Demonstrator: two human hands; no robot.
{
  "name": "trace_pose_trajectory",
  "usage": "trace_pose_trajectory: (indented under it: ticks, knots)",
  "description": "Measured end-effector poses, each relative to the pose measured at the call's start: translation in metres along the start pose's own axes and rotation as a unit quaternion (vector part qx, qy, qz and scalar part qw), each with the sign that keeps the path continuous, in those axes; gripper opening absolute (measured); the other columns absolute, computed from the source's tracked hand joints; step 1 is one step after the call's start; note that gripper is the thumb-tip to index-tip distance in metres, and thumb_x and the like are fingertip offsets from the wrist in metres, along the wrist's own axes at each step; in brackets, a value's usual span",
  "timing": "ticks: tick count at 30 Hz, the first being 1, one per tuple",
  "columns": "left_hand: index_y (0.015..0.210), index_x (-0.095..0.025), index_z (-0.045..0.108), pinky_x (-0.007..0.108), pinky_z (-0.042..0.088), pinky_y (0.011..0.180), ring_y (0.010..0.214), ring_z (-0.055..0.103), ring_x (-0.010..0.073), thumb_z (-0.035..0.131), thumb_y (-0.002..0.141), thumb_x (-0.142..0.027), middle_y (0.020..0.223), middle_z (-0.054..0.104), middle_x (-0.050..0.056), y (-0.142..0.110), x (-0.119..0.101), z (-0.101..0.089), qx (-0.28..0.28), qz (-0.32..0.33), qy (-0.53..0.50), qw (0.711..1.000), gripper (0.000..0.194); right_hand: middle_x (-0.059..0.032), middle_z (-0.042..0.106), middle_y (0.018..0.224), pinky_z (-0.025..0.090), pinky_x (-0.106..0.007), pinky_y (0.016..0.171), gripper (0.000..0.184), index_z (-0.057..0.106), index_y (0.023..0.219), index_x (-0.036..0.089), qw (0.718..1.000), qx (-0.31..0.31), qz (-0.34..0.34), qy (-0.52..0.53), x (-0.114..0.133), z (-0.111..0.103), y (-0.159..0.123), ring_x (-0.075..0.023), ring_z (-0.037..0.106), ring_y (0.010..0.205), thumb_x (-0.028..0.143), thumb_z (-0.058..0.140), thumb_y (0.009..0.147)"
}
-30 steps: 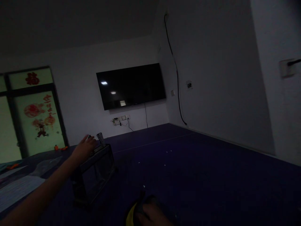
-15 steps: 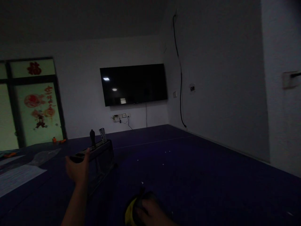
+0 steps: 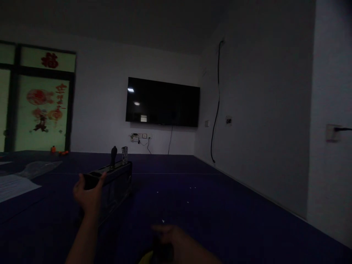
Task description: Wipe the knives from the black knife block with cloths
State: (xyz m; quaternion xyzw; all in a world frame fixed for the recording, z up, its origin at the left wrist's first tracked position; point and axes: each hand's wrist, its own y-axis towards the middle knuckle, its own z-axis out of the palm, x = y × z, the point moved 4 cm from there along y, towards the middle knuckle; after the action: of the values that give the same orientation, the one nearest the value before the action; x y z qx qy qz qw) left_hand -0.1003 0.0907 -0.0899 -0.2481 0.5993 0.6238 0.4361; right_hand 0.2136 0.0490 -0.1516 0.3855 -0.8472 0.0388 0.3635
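My left hand [image 3: 89, 194] is closed around the near end of a dark, long box [image 3: 118, 189], thumb and fingers on either side of its top edge. From the box's top stand a black-handled tool [image 3: 113, 157] and a patterned, pale-and-dark handle [image 3: 124, 155]. Low in the middle, my right hand [image 3: 178, 238] is closed on a black and yellow object [image 3: 162, 253], its index finger stretched out to the left. The lower part of that object is cut off by the frame, and dim light hides its kind.
A dark blue tabletop [image 3: 220, 205] spreads ahead, with small white scraps [image 3: 163, 221] on it. Papers [image 3: 16, 187] and clear plastic [image 3: 40, 168] lie at left, small orange items [image 3: 53, 149] farther back. A television [image 3: 162, 104] hangs on the far wall; a cable [image 3: 217, 110] runs down the right wall.
The view has levelled and shifted. My right hand and the black and yellow object sit lower, with the index finger now extended. My left hand keeps its hold on the box.
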Motion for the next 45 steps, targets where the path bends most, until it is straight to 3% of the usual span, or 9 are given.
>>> trace_pose_trajectory:
  ticks: [1, 6, 9, 16, 21, 28, 35, 38, 45]
  knots:
    - [0.127, -0.001, 0.048, 0.045, 0.038, 0.099, 0.110, 0.052, 0.0339, 0.065, 0.057, -0.065, 0.117, 0.057, 0.022, 0.000, 0.000, 0.000, -0.002, -0.001, -0.007, 1.000, 0.097, -0.0073, 0.050, 0.133, 0.036, -0.038, 0.099, 0.057, 0.062, 0.116, 0.022, 0.999, -0.050, -0.007, -0.014, 0.008, -0.014, 0.000, -0.0273, 0.049, 0.118, 0.049, 0.074, 0.067]
    - [0.125, -0.004, 0.051, 0.042, 0.038, 0.101, 0.115, 0.050, 0.0324, 0.074, 0.051, -0.058, 0.123, 0.054, 0.020, 0.001, -0.008, -0.001, 0.008, -0.058, -0.086, 0.995, 0.094, -0.0078, 0.063, 0.117, 0.033, -0.043, 0.101, 0.043, 0.067, 0.109, 0.022, 0.968, -0.249, -0.040, 0.009, 0.026, -0.069, 0.027, -0.0252, 0.054, 0.113, 0.054, 0.054, 0.082]
    - [0.125, -0.007, 0.052, 0.042, 0.038, 0.102, 0.117, 0.050, 0.0311, 0.077, 0.048, -0.052, 0.127, 0.053, 0.018, 0.003, -0.027, -0.002, 0.037, -0.079, -0.135, 0.987, 0.093, -0.0102, 0.061, 0.121, 0.031, -0.043, 0.102, 0.050, 0.063, 0.115, 0.020, 0.953, -0.300, -0.036, 0.029, 0.016, -0.084, 0.052, -0.0256, 0.051, 0.116, 0.055, 0.055, 0.081]
    - [0.120, -0.013, 0.057, 0.042, 0.040, 0.101, 0.110, 0.056, 0.0274, 0.083, 0.045, -0.035, 0.115, 0.064, 0.009, -0.003, -0.084, -0.004, 0.118, -0.149, -0.319, 0.928, 0.083, -0.0194, 0.040, 0.139, 0.035, -0.049, 0.099, 0.082, 0.039, 0.137, 0.016, 0.925, -0.353, -0.048, 0.136, -0.013, -0.105, 0.080, -0.0300, 0.039, 0.127, 0.066, 0.056, 0.073]
    - [0.113, -0.016, 0.063, 0.040, 0.047, 0.093, 0.100, 0.062, 0.0258, 0.083, 0.042, -0.025, 0.100, 0.069, 0.007, -0.024, -0.110, 0.006, 0.231, -0.206, -0.383, 0.870, 0.075, -0.0121, 0.031, 0.146, 0.027, -0.044, 0.105, 0.092, 0.029, 0.141, 0.024, 0.895, -0.372, -0.116, 0.217, -0.004, -0.121, 0.078, -0.0250, 0.027, 0.134, 0.070, 0.059, 0.068]
    - [0.117, -0.018, 0.060, 0.033, 0.049, 0.088, 0.103, 0.061, 0.0260, 0.081, 0.047, -0.031, 0.109, 0.067, 0.008, -0.072, -0.129, 0.028, 0.340, -0.244, -0.441, 0.794, 0.074, -0.0101, 0.064, 0.114, 0.045, -0.046, 0.090, 0.071, 0.050, 0.126, 0.021, 0.858, -0.404, -0.128, 0.292, -0.016, -0.131, 0.055, -0.0292, 0.057, 0.109, 0.067, 0.058, 0.072]
    - [0.135, -0.018, 0.041, 0.037, 0.026, 0.108, 0.128, 0.039, 0.0244, 0.075, 0.061, -0.046, 0.137, 0.046, 0.011, -0.092, -0.134, 0.040, 0.450, -0.113, -0.328, 0.823, 0.086, -0.0124, 0.064, 0.114, 0.046, -0.040, 0.090, 0.074, 0.055, 0.121, 0.015, 0.819, -0.500, -0.130, 0.249, -0.027, -0.156, 0.031, -0.0287, 0.057, 0.109, 0.066, 0.061, 0.068]
    - [0.134, -0.018, 0.041, 0.038, 0.026, 0.108, 0.131, 0.035, 0.0244, 0.074, 0.064, -0.040, 0.140, 0.041, 0.013, -0.085, -0.133, 0.036, 0.431, -0.077, -0.275, 0.856, 0.081, -0.0131, 0.057, 0.125, 0.040, -0.039, 0.096, 0.077, 0.051, 0.127, 0.014, 0.792, -0.561, -0.136, 0.197, -0.029, -0.168, 0.023, -0.0274, 0.051, 0.116, 0.059, 0.066, 0.067]
    - [0.091, -0.014, 0.068, 0.038, 0.045, 0.090, 0.088, 0.065, 0.0226, 0.073, 0.057, -0.042, 0.086, 0.072, 0.008, -0.058, -0.133, 0.020, 0.387, -0.122, -0.297, 0.864, 0.044, -0.0155, 0.049, 0.132, 0.032, -0.043, 0.101, 0.080, 0.042, 0.134, 0.011, 0.686, -0.723, -0.055, 0.064, -0.075, -0.179, -0.010, -0.0286, 0.045, 0.121, 0.054, 0.063, 0.070]
